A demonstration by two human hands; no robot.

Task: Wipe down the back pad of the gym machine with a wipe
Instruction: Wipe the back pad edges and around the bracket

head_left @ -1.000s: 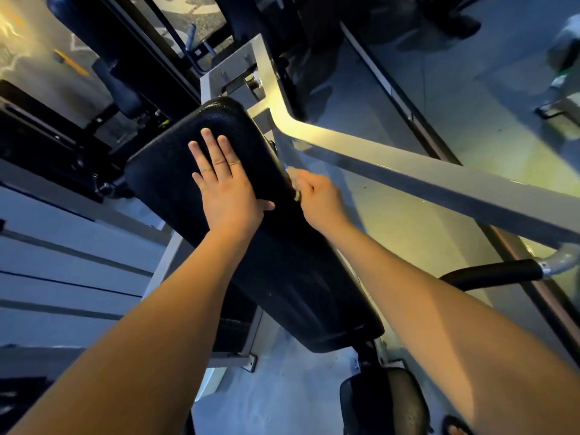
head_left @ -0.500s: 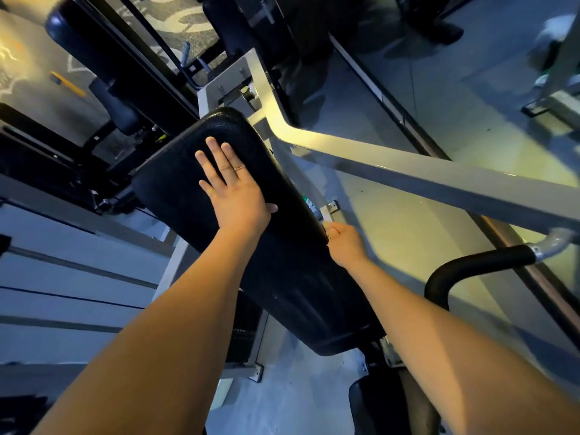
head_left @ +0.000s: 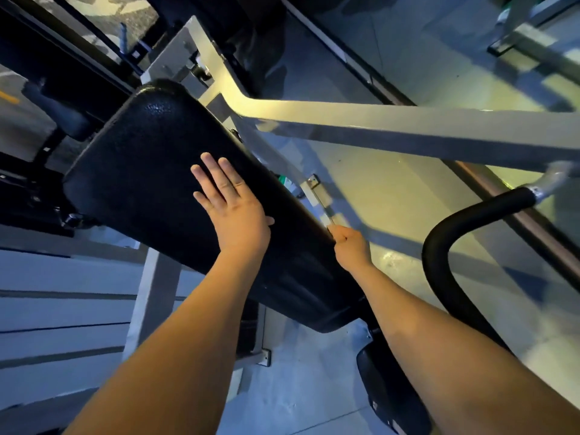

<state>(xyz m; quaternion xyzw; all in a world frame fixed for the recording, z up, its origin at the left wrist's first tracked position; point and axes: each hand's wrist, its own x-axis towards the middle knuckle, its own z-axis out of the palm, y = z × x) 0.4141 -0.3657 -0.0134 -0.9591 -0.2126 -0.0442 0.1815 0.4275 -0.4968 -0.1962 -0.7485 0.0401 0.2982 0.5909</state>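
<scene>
Back pad (head_left: 150, 171): long black textured cushion running diagonally from upper left of the frame down to lower centre, tilted, mounted on the machine.

Your left hand (head_left: 235, 211) lies flat on the middle of the pad, fingers straight and close together, thumb out to the side, palm pressing down. It looks like a brace, not the wiping hand.

Your right hand (head_left: 351, 248) is at the pad's right edge, centre-right of frame, fingers curled in against the rim. No wipe is visible. It may be bunched under those fingers, but I cannot tell whether the hand pinches a wipe or just grips the edge.

Grey frame bar (head_left: 408, 120) crosses the upper right, just beside the pad's right side. Curved black handle (head_left: 434, 259) sits right of your right forearm. Seat (head_left: 386, 390) shows at bottom centre, below the pad's lower end.

Step, as a judgement: wiping along the right edge, roughly mid-length. The lower end and the broad face under and left of your left hand likely still need a pass.

Next move calls for running the right hand on down the rim toward lower centre with steady contact. Then lift the left hand so the face beneath it gets covered. Mind the bracket close by the rim.
</scene>
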